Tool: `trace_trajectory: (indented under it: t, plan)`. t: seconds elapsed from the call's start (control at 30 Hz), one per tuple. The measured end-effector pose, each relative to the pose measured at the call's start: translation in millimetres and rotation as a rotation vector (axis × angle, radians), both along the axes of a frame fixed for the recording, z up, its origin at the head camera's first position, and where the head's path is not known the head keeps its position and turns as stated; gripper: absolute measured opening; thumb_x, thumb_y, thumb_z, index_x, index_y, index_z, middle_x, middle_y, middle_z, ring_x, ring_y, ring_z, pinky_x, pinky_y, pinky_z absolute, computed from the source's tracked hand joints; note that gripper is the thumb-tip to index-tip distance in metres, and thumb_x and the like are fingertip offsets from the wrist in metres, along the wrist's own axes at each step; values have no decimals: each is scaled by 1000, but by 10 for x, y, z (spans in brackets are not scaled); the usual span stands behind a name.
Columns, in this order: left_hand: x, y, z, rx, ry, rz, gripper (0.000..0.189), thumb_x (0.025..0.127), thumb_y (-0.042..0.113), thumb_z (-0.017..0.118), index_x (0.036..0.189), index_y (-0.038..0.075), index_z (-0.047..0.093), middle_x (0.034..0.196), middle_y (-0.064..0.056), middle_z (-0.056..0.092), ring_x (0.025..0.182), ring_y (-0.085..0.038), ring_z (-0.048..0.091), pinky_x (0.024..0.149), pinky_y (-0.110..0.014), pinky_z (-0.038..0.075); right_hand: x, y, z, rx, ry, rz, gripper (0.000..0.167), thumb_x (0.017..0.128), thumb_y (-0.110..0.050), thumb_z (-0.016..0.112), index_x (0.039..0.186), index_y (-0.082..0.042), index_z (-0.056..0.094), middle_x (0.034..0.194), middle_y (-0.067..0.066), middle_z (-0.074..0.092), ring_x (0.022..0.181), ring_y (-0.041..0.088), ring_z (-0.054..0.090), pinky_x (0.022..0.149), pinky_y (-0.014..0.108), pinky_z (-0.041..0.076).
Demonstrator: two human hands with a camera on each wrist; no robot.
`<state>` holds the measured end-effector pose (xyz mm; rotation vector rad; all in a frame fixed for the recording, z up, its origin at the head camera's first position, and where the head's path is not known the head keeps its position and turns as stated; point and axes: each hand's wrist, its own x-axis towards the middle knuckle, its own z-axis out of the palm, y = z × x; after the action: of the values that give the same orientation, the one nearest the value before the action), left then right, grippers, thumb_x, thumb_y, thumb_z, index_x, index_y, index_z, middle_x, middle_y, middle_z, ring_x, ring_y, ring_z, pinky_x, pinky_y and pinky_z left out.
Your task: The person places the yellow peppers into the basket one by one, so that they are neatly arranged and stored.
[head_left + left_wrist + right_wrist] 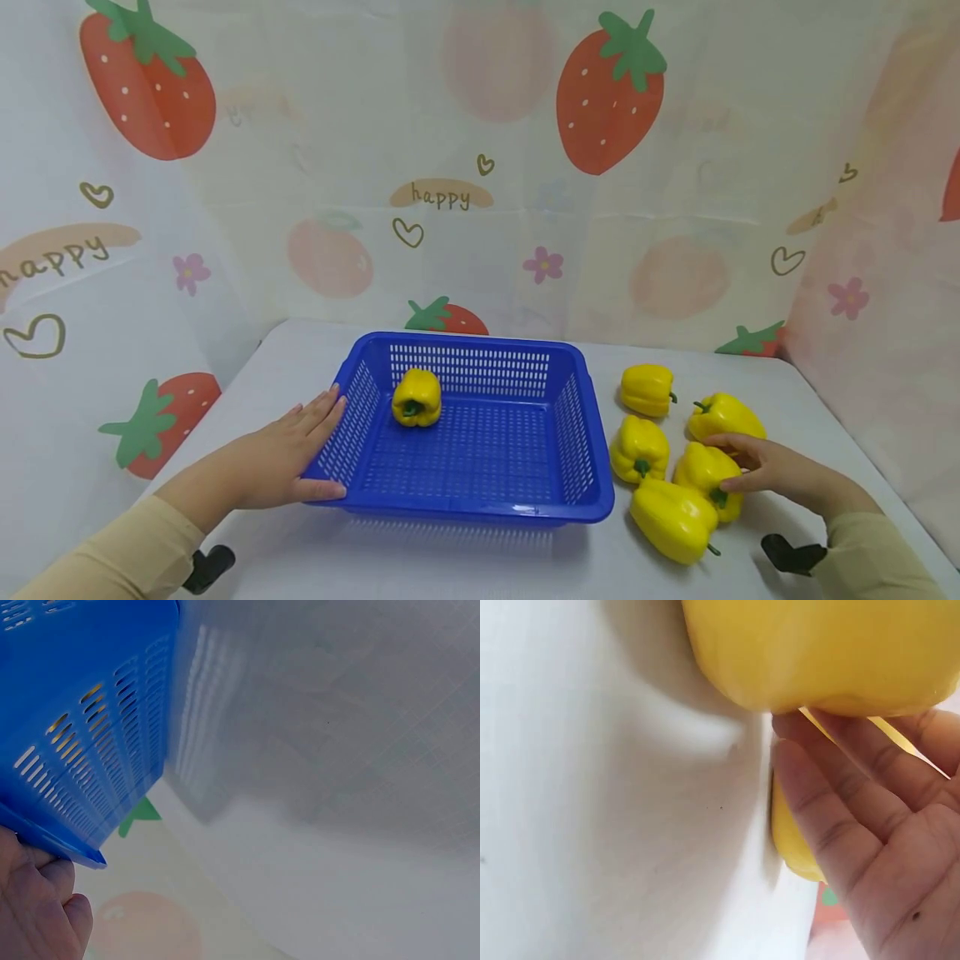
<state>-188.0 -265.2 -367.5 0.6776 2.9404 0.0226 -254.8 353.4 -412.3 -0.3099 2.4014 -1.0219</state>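
Observation:
A blue plastic basket with slotted sides stands on the white table, one yellow bell pepper lying inside at its back left. My left hand rests on the basket's left rim, fingers extended along it and thumb on the near corner; part of this hand shows by the rim in the left wrist view. To the basket's right, my right hand touches a yellow bell pepper, thumb on the near side and fingers at the far side. In the right wrist view its fingers look nearly straight against a pepper.
Around the touched pepper lie several others: one in front, one to the left, one behind and one farther back. A strawberry-printed curtain hangs behind the table.

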Motion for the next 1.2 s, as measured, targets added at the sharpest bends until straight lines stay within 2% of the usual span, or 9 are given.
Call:
trace_trajectory:
  t: [0.3, 0.7, 0.97, 1.2]
  plan:
    - [-6, -3, -9, -3, 1, 0, 109, 73, 78, 41, 146, 3, 10, 153, -15, 3, 139, -33, 10, 107, -53, 18, 17, 35, 126, 4, 119, 38, 65, 83, -26, 65, 137, -4, 36, 130, 25, 44, 111, 32, 46, 87, 55, 42]
    - [-18, -7, -51, -10, 1, 14, 110, 72, 79, 41, 147, 4, 10, 153, -14, 2, 139, -31, 10, 108, -51, 18, 2, 16, 308, -27, 192, 35, 64, 82, -22, 67, 135, 0, 37, 133, 28, 40, 110, 33, 49, 85, 47, 46]
    - [-13, -10, -36, -6, 4, 12, 110, 71, 79, 40, 147, 4, 10, 153, -14, 3, 139, -32, 10, 107, -52, 18, -36, -62, 478, -37, 278, 79, 63, 82, -22, 68, 136, -4, 40, 129, 19, 48, 101, 2, 53, 77, 24, 48]
    - [-5, 3, -19, -4, -7, 18, 110, 72, 78, 41, 147, 4, 10, 153, -14, 2, 139, -32, 10, 107, -52, 18, -110, -190, 597, -28, 340, 127, 62, 82, -22, 68, 135, -6, 42, 127, 15, 51, 101, 0, 53, 80, 19, 46]
